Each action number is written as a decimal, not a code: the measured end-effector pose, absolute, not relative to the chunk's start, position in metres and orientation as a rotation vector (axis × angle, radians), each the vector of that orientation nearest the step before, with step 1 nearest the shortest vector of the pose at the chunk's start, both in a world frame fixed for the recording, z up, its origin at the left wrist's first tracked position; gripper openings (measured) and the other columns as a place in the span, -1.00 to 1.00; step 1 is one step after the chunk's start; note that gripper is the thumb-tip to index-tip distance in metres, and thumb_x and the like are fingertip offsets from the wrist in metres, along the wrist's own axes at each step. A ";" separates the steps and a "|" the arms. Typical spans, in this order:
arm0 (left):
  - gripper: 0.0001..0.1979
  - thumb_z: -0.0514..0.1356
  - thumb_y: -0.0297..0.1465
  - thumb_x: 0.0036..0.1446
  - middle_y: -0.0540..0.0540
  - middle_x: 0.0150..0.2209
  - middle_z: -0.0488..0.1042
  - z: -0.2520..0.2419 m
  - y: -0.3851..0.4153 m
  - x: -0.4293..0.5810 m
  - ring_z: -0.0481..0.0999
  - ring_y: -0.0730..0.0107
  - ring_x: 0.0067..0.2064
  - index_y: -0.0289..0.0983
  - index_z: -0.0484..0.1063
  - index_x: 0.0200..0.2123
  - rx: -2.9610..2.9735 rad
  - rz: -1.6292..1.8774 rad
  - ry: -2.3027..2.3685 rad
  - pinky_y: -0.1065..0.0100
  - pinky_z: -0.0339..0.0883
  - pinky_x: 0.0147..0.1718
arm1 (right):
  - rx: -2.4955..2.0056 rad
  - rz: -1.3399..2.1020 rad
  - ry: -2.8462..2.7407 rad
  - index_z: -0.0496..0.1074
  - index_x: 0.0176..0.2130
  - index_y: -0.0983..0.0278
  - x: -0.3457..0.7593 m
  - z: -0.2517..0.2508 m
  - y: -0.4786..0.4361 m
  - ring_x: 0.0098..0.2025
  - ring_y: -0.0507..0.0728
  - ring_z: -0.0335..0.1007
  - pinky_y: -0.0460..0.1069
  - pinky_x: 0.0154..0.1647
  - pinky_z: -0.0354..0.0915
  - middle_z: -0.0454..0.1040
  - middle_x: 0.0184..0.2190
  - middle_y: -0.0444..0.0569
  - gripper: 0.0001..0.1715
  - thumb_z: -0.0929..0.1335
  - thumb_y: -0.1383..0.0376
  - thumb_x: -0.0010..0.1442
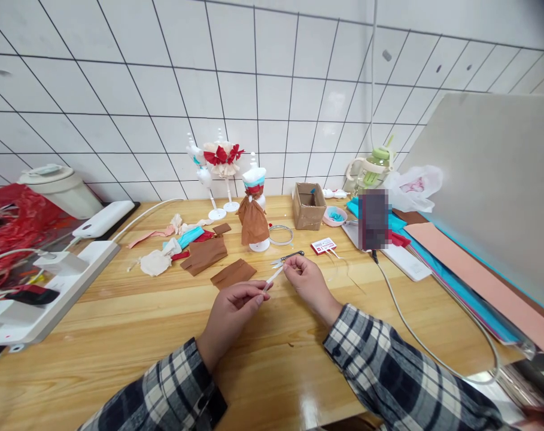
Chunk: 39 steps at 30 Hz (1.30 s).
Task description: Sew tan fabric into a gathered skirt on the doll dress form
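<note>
A thin white strip [274, 277] stretches between my two hands above the tabletop. Its lower end is pinched by my left hand [233, 308], and its upper end by the fingertips of my right hand [311, 286]. Just behind the right fingers lie small thread snips [286, 259] with a dark handle. Two brown crinkled pieces, one [204, 256] farther left and one [233, 273] close to my left hand, rest on the wood. Beyond them stands a small white dress-form figure [254, 175] wearing a brown skirt [254, 222] and a red and turquoise band.
Two more figures, one with red bows [223, 155], stand by the tiled wall. A cardboard box [309, 209], pink dish [335, 216], red-and-white packet [324, 246] and green-lidded bottle [374, 167] are behind my right hand. A power strip [65, 293] lies left; coloured sheets [473, 269] right.
</note>
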<state>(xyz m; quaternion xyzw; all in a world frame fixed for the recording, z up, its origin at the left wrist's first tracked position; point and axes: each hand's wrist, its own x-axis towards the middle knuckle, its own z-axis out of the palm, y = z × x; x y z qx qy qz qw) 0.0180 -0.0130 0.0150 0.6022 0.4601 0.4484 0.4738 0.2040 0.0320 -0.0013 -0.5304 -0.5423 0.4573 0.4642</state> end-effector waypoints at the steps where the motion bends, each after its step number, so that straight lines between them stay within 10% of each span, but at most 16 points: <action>1: -0.83 0.27 -0.29 0.02 -0.21 -0.18 0.60 0.015 -0.013 0.018 0.56 0.14 -0.09 -0.27 0.60 -0.45 1.477 1.088 1.121 0.20 0.40 -0.05 | -1.300 1.126 -1.320 0.32 -0.43 0.28 0.203 -0.001 0.032 -0.60 -0.05 0.04 -0.13 -0.62 -0.01 0.27 -0.56 -0.19 -0.74 0.33 0.11 0.02; 24: -0.92 0.32 -0.37 -0.03 -0.11 0.02 0.52 0.007 -0.013 0.017 0.39 0.20 0.13 -0.22 0.58 -0.52 1.128 1.090 0.742 0.19 0.13 0.18 | -1.352 1.102 -1.216 0.28 -0.40 0.25 0.213 -0.008 0.042 -0.70 -0.07 -0.02 -0.14 -0.71 -0.05 0.15 -0.64 -0.28 -0.75 0.31 0.11 0.05; 33: -0.94 0.25 -0.44 0.04 -0.14 -0.23 0.62 0.007 -0.012 0.018 0.56 0.36 -0.14 -0.29 0.51 -0.45 0.703 1.053 0.589 0.34 0.36 -0.06 | -1.188 1.260 -1.101 0.21 -0.36 0.24 0.216 -0.001 0.040 -0.67 -0.08 0.28 -0.18 -0.75 0.12 0.51 -0.34 -0.10 -0.68 0.36 0.10 0.03; 39: -0.94 0.23 -0.44 0.06 -0.18 -0.22 0.62 0.007 -0.010 0.020 0.57 0.33 -0.13 -0.32 0.49 -0.41 0.587 1.083 0.578 0.32 0.36 -0.03 | -1.009 1.134 -1.043 0.24 -0.34 0.24 0.227 0.019 0.051 -0.40 0.03 0.51 -0.10 -0.40 0.44 0.54 -0.37 -0.09 -0.64 0.43 0.11 0.02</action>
